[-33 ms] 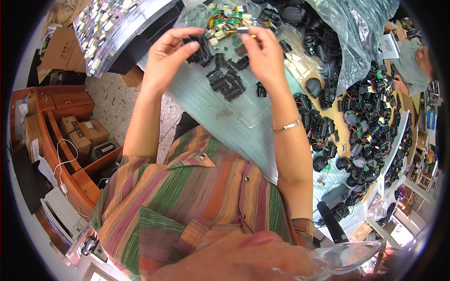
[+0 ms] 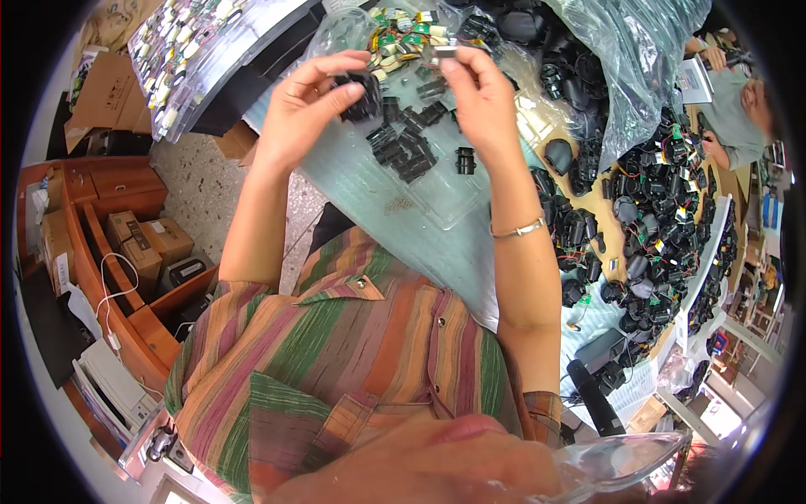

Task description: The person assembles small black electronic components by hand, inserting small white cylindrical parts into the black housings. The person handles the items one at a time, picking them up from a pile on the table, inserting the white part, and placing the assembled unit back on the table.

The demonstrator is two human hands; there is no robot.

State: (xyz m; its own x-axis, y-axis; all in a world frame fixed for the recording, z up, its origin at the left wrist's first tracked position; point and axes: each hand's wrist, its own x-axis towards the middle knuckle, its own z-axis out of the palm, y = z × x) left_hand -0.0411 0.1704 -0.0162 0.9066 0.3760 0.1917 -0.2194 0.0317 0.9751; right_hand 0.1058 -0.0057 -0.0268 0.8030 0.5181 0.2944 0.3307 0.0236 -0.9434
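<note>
My left hand [image 2: 304, 109] is closed round a black plastic part [image 2: 361, 94], pinched between thumb and fingers and slightly blurred. To its right, my right hand [image 2: 480, 101] pinches a small light-topped, dark-edged piece [image 2: 444, 52] between thumb and forefinger; its kind is too small to tell. Below and between the hands, a pile of black plastic housings [image 2: 405, 147] lies on the pale green table surface [image 2: 369, 181]. A separate black housing [image 2: 465, 160] rests under my right wrist. Just beyond the fingers is a heap of small batteries and green circuit boards with wires [image 2: 403, 38].
Clear plastic sheeting [image 2: 642, 76] covers black parts at the far right. Many black wired units [image 2: 651, 227] are heaped along the right side. A tray of small components [image 2: 180, 63] stands at far left, near a cardboard box [image 2: 109, 97]. A co-worker's hand [image 2: 756, 101] shows at right.
My right hand has shifted slightly right, and the small piece in its fingertips has turned. My left hand has moved slightly right, still holding the black part.
</note>
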